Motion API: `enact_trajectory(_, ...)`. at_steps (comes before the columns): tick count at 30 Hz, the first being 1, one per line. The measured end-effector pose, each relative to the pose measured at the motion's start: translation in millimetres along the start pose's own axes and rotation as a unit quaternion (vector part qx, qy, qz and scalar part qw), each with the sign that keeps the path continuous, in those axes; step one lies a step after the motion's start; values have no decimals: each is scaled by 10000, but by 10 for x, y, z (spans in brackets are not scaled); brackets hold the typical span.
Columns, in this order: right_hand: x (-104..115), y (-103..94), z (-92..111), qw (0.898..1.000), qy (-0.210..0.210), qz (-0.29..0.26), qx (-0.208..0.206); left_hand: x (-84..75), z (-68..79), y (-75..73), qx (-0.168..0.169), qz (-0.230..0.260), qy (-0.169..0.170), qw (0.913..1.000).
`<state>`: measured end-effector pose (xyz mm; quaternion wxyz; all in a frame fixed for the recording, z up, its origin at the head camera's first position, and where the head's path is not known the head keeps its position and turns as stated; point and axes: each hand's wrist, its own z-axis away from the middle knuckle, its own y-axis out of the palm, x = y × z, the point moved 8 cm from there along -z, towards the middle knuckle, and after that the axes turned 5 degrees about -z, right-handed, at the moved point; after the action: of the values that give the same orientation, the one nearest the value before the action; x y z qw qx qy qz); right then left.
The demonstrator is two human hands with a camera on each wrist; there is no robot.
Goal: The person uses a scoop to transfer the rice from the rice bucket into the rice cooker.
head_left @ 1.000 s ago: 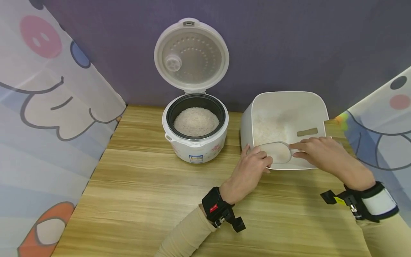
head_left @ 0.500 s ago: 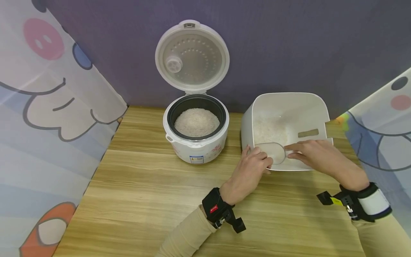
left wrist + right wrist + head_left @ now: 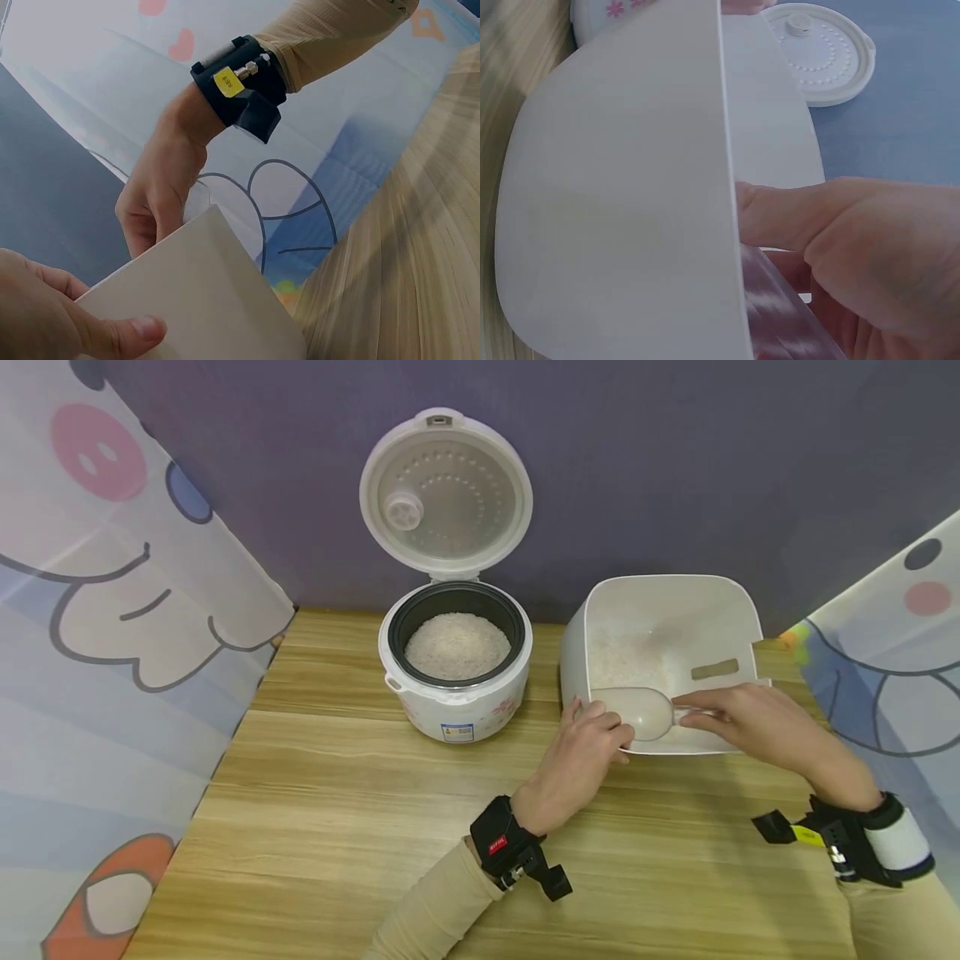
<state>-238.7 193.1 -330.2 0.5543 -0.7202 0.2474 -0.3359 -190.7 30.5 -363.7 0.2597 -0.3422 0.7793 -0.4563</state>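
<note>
A white rice bin (image 3: 573, 664) stands open-topped at the right of the table, loose rice (image 3: 626, 664) on its floor. My left hand (image 3: 581, 756) grips its front left corner; in the left wrist view the thumb (image 3: 146, 328) presses the outer wall (image 3: 214, 292). Inside the bin, a pale translucent scoop (image 3: 641, 714) lies near the front rim with its mouth end by the left fingers. My right hand (image 3: 757, 722) pinches the scoop's handle between thumb and fingers. In the right wrist view the bin wall (image 3: 622, 180) hides most of the scoop.
Left of the bin is a white rice cooker (image 3: 420, 706), its lid (image 3: 457, 485) raised. A mound of rice (image 3: 457, 646) sits in the dark inner pot (image 3: 480, 597). A purple-grey wall (image 3: 637, 468) rises behind the wooden table (image 3: 322, 802).
The scoop slid left along the bin's front, then shifted slightly back right and tipped, so its rounded surface shows. My right hand moved with it; the left hand kept its hold.
</note>
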Motion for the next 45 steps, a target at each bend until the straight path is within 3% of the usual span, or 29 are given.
enact_trajectory(9,-15,-108,62,9999,122,-47,6,57,-13,-45,-289,313,55,9991)
enact_trajectory(20,6,-300,92,9987,113,65,-486,119,-64,-75,-674,667,181,9953)
enact_trajectory(32,-29,-417,60,9959,67,132,-891,192,-126,-59,-840,812,131,9931)
enact_trajectory(45,-84,-483,4,9945,274,-267,-974,227,-158,-47,-817,842,101,9930)
